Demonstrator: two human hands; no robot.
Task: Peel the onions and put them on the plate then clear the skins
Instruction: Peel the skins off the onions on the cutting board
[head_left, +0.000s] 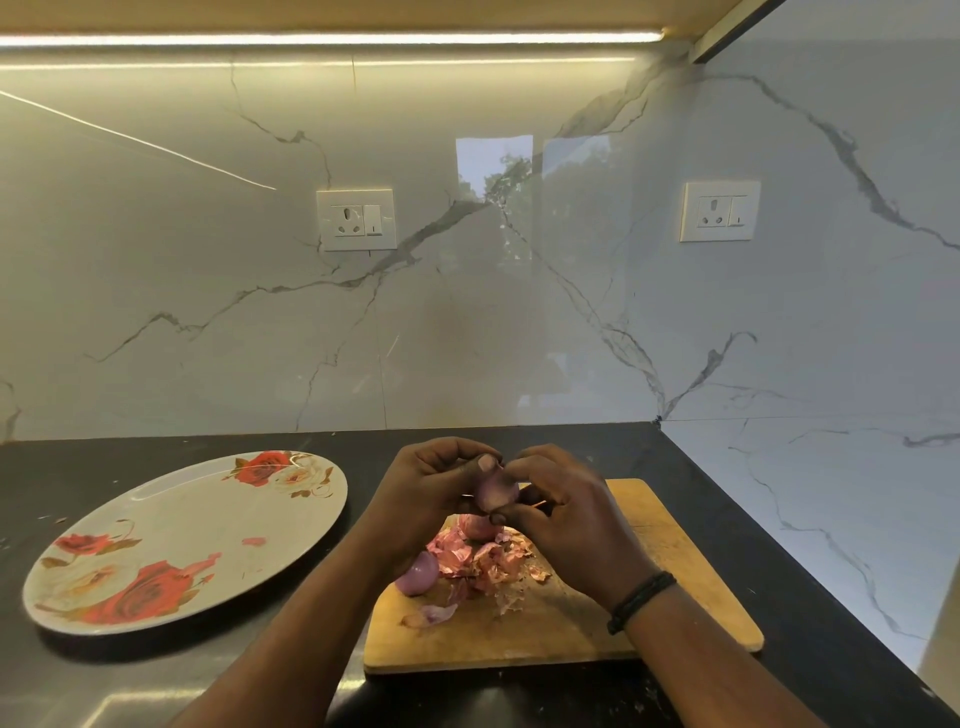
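Observation:
A small purple onion (496, 491) is held up above the wooden cutting board (675, 561). My left hand (431, 493) grips it from the left with the thumb on top. My right hand (566, 519) pinches it from the right. On the board lie a pile of pink onion skins (480, 564), a peeled onion (418, 574) at its left edge and another onion (475, 526) just under my hands. The oval floral plate (171, 519) sits to the left on the black counter, with only a small pink scrap on it.
Marble walls close off the back and the right side, meeting at a corner beyond the board. Two wall sockets (356, 220) (720, 211) sit on the back wall. Small skin flakes are scattered on the black counter (831, 639) near the board.

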